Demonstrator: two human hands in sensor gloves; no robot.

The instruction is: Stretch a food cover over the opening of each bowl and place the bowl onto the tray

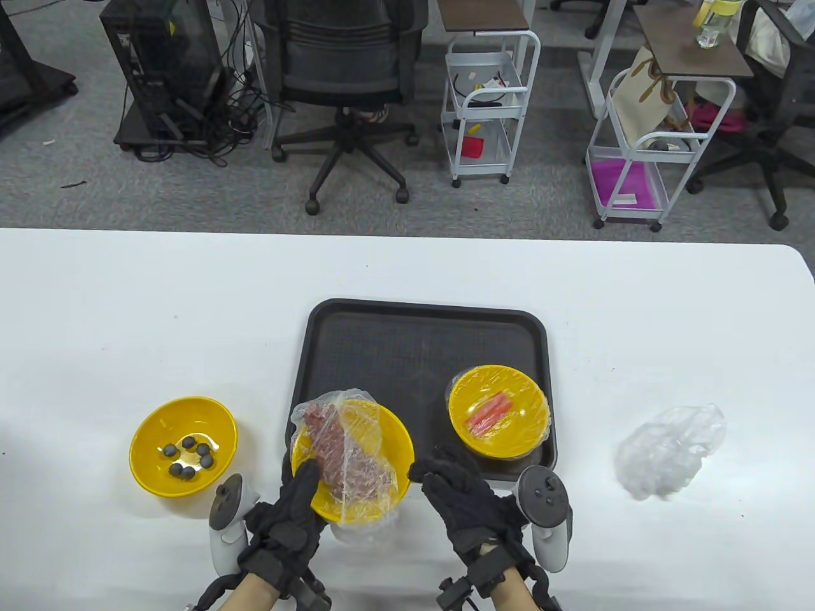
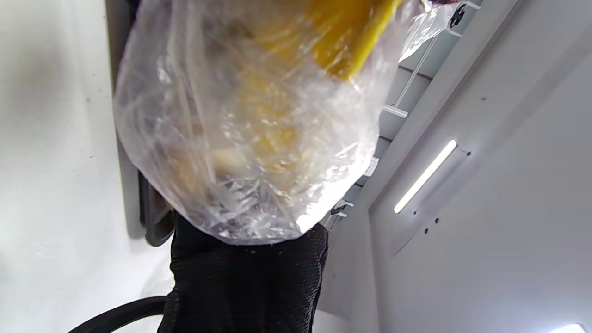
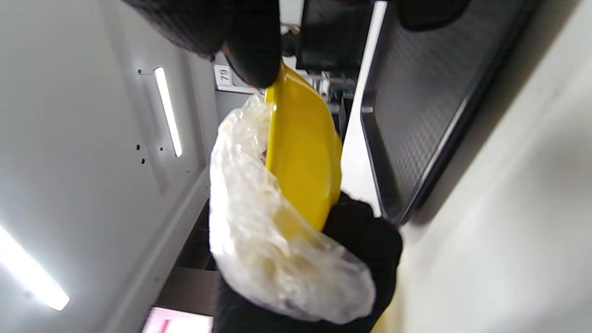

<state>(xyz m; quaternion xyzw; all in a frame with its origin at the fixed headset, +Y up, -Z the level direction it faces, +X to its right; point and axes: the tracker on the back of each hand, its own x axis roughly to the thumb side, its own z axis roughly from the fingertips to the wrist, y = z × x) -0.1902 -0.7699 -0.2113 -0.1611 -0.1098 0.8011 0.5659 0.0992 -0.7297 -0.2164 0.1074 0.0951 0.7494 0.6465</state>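
White table (image 1: pixel 127 305) overhead: both hands' fingers (image 1: pixel 305 474) grip the half-covered bowl (image 1: pixel 388 439); wrist views show its wrapped underside.

table view: overhead, facing down | wrist views: close, tilted | shared: yellow bowl (image 1: pixel 351 463), tray (image 3: pixel 416 115)

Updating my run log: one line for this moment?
left hand grips meat bowl | right hand pinches rim | food cover half on | sausage bowl covered, on tray
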